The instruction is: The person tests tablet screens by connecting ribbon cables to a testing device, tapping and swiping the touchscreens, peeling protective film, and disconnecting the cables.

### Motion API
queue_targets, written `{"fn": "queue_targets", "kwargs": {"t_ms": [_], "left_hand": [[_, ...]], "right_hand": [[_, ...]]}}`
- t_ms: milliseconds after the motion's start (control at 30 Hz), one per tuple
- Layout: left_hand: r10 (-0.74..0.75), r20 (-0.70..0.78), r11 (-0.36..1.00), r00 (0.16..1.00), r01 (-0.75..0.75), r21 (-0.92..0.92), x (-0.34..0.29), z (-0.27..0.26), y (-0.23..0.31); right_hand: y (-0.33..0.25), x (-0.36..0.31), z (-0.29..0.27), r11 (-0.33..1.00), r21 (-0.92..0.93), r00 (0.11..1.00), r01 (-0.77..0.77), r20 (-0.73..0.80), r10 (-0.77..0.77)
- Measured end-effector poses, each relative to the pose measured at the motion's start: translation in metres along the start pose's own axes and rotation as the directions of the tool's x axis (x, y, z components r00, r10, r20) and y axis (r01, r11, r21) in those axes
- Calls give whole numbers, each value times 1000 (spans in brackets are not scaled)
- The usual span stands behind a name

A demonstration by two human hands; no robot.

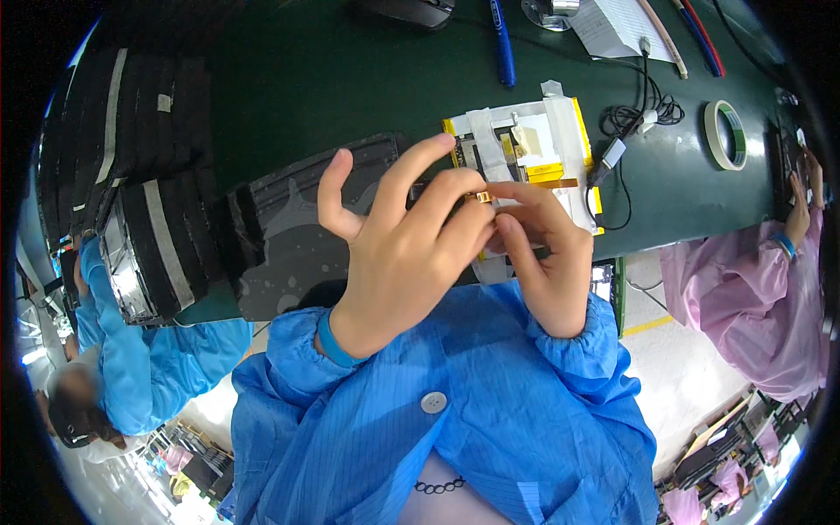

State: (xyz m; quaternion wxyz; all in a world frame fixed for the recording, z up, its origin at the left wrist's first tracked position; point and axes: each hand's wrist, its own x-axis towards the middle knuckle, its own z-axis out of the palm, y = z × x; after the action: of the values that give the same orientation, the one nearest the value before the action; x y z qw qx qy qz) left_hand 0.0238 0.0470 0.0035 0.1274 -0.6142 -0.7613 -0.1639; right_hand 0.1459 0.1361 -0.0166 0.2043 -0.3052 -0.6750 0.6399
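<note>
Both of my hands meet over the table's near edge around a thin copper-coloured flex cable [557, 184], whose small gold end [481, 198] shows between the fingertips. My left hand [407, 227] is closed at the index fingertip, its other fingers raised and spread; its thumb is hidden. My right hand [556, 254] pinches from the other side, thumb and index finger close together. Just beyond them lies a flat device assembly [547, 136] with yellow edges, whitish tape strips and an exposed circuit board. The fingers cover the middle of the cable.
A dark padded sheet [315, 227] lies left of my hands, beside stacked black cases [157, 210]. A coiled black cable [643, 118], a tape roll [725, 136] and a blue marker [502, 44] lie on the green table [350, 79]. Other people sit on both sides.
</note>
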Motion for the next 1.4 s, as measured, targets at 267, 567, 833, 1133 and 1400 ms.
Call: {"fn": "queue_targets", "kwargs": {"t_ms": [267,567,833,1133,1400], "left_hand": [[-58,68,998,996,60,-25,2,13,-11],[-59,84,997,995,62,-36,1,15,-13],[-59,112,998,992,63,-28,1,17,-12],[-65,108,997,992,70,-43,1,16,-14],[-50,124,998,991,54,-29,1,18,-13]], "right_hand": [[21,6,-9,916,-369,961,160,-155,-230],[25,5,-7,872,-448,954,199,-115,-277],[28,4,-6,837,-495,942,234,-98,-321],[29,7,-6,799,-534,924,277,-81,-375],[33,6,-7,685,-627,897,371,51,-439]]}}
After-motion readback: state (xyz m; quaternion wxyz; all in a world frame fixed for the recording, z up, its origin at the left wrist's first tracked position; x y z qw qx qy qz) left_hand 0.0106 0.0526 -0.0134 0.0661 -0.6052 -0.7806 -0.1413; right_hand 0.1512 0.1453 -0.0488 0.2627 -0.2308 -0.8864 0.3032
